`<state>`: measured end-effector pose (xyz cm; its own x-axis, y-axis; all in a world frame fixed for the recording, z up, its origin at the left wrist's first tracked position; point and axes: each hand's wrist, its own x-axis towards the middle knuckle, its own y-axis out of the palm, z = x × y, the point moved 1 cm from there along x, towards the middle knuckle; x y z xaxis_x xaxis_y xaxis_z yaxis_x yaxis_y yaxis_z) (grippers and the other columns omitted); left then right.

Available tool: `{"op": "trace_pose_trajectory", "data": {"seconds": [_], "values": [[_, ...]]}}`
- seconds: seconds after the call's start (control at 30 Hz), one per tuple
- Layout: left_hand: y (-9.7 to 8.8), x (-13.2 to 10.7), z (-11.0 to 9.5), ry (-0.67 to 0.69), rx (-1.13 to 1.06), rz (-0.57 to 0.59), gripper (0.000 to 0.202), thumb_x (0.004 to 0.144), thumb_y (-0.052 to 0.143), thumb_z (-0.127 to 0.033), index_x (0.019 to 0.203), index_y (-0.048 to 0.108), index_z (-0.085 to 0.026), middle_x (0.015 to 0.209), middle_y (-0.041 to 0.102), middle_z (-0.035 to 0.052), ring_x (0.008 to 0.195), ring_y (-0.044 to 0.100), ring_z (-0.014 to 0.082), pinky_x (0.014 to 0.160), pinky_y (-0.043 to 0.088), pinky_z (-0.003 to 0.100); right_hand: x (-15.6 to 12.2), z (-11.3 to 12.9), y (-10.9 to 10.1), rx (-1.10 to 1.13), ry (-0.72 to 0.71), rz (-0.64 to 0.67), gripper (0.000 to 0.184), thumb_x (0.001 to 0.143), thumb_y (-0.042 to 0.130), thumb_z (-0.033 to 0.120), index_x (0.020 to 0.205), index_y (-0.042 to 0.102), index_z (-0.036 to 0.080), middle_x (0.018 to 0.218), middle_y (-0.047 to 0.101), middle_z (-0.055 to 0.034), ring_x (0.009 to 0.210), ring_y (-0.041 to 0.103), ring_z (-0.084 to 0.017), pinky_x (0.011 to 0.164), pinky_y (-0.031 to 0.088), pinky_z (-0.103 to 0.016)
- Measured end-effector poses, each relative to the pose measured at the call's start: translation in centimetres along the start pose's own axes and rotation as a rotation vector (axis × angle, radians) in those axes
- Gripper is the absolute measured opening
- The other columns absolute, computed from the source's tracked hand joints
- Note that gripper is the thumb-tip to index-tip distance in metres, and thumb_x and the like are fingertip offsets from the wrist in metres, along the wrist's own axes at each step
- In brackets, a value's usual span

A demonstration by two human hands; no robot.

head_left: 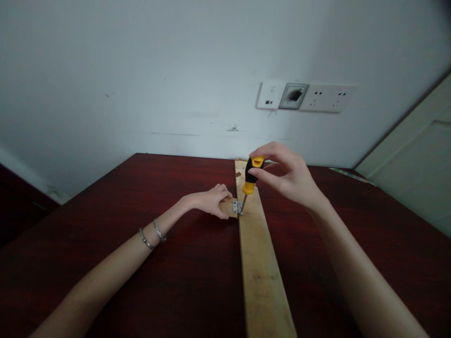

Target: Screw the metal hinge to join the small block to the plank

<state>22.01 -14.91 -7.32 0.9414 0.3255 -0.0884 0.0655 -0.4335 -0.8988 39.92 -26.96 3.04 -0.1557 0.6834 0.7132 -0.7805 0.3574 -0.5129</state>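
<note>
A yellow and black screwdriver (249, 174) is in my right hand (287, 176), gripped by the handle between thumb and fingers. Its shaft slants down to a small metal hinge (235, 206), with the tip at the hinge's right leaf. That leaf lies on a long wooden plank (259, 263); the left leaf lies on a small wooden block (227, 207) butted against the plank's left edge. My left hand (213, 202) grips the block from the left, thumb on the near side and fingers on the far side. Any screw under the tip is too small to make out.
The plank runs across the dark red table (169, 263) from the near edge toward the white wall (169, 84). On the wall are a socket panel (326, 97) and a black plug (295, 96). A pale door panel (419, 159) stands at the right.
</note>
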Motion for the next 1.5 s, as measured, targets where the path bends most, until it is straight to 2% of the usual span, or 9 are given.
{"op": "trace_pose_trajectory", "data": {"seconds": [0.1,0.33,0.67,0.77,0.87,1.03,1.17,1.4,1.5], "values": [[-0.01,0.00,-0.02,-0.008,0.007,-0.003,0.061,0.063,0.068,-0.045,0.116,0.050,-0.020,0.105,0.040,0.0052,0.101,0.040,0.0234,0.093,0.036,0.037,0.08,0.24,-0.07,-0.020,-0.012,0.026,0.022,0.076,0.065,0.031,0.097,0.061,0.023,0.098,0.058,-0.0036,0.085,0.058,-0.016,0.062,0.054,-0.027],[0.00,0.05,0.11,-0.007,0.012,0.001,0.063,0.063,0.068,-0.049,0.116,0.051,-0.020,0.103,0.040,0.0049,0.099,0.040,0.0229,0.091,0.037,0.036,-0.30,0.36,-0.63,0.010,0.016,0.083,0.031,0.079,0.054,0.015,0.108,0.060,0.025,0.108,0.056,-0.0054,0.096,0.056,-0.019,0.070,0.054,-0.031],[-0.05,0.10,0.24,0.020,0.017,0.005,0.062,0.064,0.069,-0.047,0.116,0.051,-0.018,0.104,0.041,0.0058,0.100,0.040,0.0231,0.092,0.037,0.036,-0.06,0.18,-0.26,-0.059,0.039,0.035,0.032,0.075,0.066,0.032,0.104,0.058,0.023,0.106,0.054,-0.0051,0.091,0.055,-0.017,0.061,0.052,-0.025],[-0.10,0.10,0.17,0.020,0.025,0.013,0.063,0.064,0.069,-0.047,0.116,0.051,-0.017,0.104,0.041,0.0064,0.101,0.040,0.0231,0.093,0.037,0.036,-0.22,0.04,-0.36,0.033,0.073,0.089,0.033,0.080,0.060,0.030,0.112,0.055,0.023,0.113,0.056,-0.0053,0.095,0.056,-0.018,0.067,0.052,-0.028],[-0.22,0.05,0.02,0.015,0.021,0.017,0.063,0.064,0.069,-0.046,0.117,0.050,-0.017,0.105,0.041,0.0064,0.101,0.039,0.0228,0.093,0.036,0.036,-0.38,-0.09,-0.52,0.108,0.099,0.110,0.029,0.085,0.052,0.026,0.114,0.055,0.023,0.110,0.060,-0.0047,0.096,0.058,-0.018,0.074,0.052,-0.031],[-0.20,0.04,0.12,0.013,0.026,0.022,0.064,0.064,0.069,-0.047,0.118,0.050,-0.018,0.105,0.042,0.0062,0.101,0.040,0.0228,0.091,0.037,0.035,-0.11,-0.14,-0.45,0.013,0.052,0.049,0.027,0.081,0.060,0.031,0.107,0.058,0.023,0.101,0.059,-0.0035,0.087,0.057,-0.016,0.066,0.052,-0.026],[-0.14,0.07,0.23,0.019,0.030,0.019,0.065,0.065,0.068,-0.048,0.120,0.049,-0.019,0.105,0.041,0.0057,0.101,0.040,0.0225,0.092,0.036,0.035,0.13,-0.01,-0.26,-0.009,0.017,0.066,0.026,0.078,0.064,0.034,0.101,0.061,0.023,0.098,0.057,-0.0031,0.084,0.057,-0.015,0.060,0.052,-0.023],[-0.33,0.05,0.05,-0.005,0.024,0.045,0.066,0.064,0.069,-0.048,0.119,0.050,-0.017,0.105,0.041,0.0061,0.102,0.040,0.0226,0.093,0.036,0.034,-0.21,0.05,-0.73,0.068,0.077,0.076,0.025,0.087,0.050,0.027,0.109,0.060,0.022,0.105,0.061,-0.0045,0.093,0.058,-0.017,0.073,0.052,-0.029],[-0.32,0.05,0.15,0.006,0.014,0.049,0.066,0.065,0.068,-0.049,0.119,0.049,-0.018,0.106,0.040,0.0058,0.102,0.040,0.0222,0.093,0.036,0.034,-0.24,-0.08,-0.78,0.073,0.078,0.057,0.024,0.086,0.052,0.026,0.107,0.060,0.021,0.104,0.063,-0.0044,0.091,0.059,-0.017,0.074,0.052,-0.030]]}}
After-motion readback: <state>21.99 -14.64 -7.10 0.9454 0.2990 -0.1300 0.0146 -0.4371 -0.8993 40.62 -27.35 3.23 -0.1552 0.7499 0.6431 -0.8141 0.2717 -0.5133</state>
